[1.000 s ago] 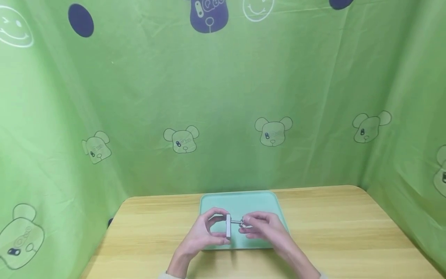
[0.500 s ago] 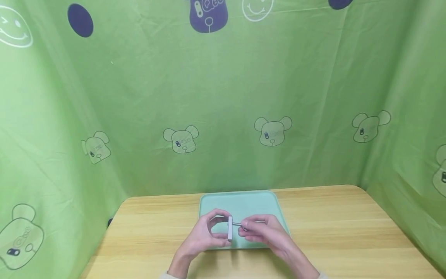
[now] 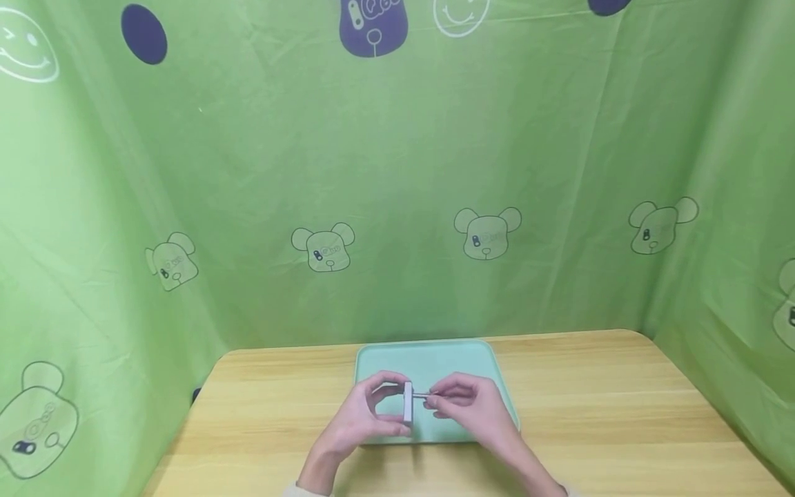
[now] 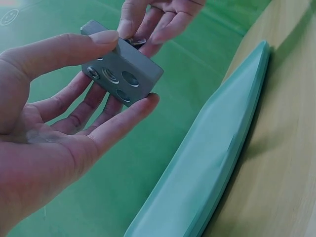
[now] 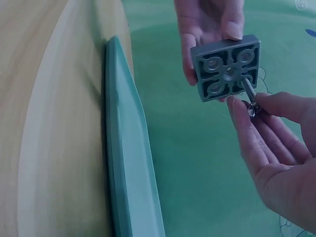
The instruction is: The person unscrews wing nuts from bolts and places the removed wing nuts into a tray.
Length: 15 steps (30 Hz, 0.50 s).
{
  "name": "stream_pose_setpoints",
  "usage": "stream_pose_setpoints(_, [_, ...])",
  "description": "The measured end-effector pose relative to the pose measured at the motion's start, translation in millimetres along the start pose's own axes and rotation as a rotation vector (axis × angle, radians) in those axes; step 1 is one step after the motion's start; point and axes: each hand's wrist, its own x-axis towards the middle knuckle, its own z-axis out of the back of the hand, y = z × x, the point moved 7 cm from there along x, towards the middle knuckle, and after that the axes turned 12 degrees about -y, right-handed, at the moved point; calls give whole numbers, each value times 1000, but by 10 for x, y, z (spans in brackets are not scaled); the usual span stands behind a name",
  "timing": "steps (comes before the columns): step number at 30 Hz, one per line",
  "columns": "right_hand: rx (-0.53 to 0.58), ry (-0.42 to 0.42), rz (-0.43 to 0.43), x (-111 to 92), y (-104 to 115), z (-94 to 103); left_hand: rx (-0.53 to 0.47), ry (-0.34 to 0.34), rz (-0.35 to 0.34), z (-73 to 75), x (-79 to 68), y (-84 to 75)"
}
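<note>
A small square grey block (image 3: 408, 403) with round holes stands on edge over the tray. My left hand (image 3: 360, 417) grips it by opposite edges, thumb on one side and fingers on the other. The right wrist view shows its ribbed face, with a hole near each corner and one at the centre. A shiny threaded bolt (image 5: 250, 90) meets one corner hole; how deep it sits cannot be seen. My right hand (image 3: 481, 406) pinches the bolt's head between thumb and fingers. That head looks winged, but is partly hidden. In the left wrist view the block (image 4: 129, 69) shows its smoother face.
Under both hands lies a mint green tray (image 3: 428, 353) with a low rim, on a light wooden table (image 3: 279, 386). Green patterned cloth (image 3: 397, 290) hangs behind the table and along both sides.
My right fingers have shifted around the bolt head, loosening, regripping and lifting slightly. The left hand and block stay nearly in place, with only a slight dip and return.
</note>
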Motion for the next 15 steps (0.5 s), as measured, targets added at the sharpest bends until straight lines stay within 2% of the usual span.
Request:
stream_pose_setpoints(2, [-49,-29,90,-3,42,1,-17,1,9,7,0,2])
stream_pose_setpoints(4, [-100,-49,215,-12,94,-3,-34,5,11,11,-3,-4])
stream_pose_setpoints(8, [-217,-81,594,-73,246,-26,-70,18,-1,25,-17,-28])
stream_pose_setpoints(11, [-258,-113,881,-149,345,-37,-96,33,-20,32,-23,-53])
stream_pose_setpoints(13, [-258,-128,1026,-196,384,-43,-110,44,-33,34,-21,-64])
stream_pose_setpoints(15, [-257,-141,1132,-235,410,-52,-125,55,-40,31,-19,-73])
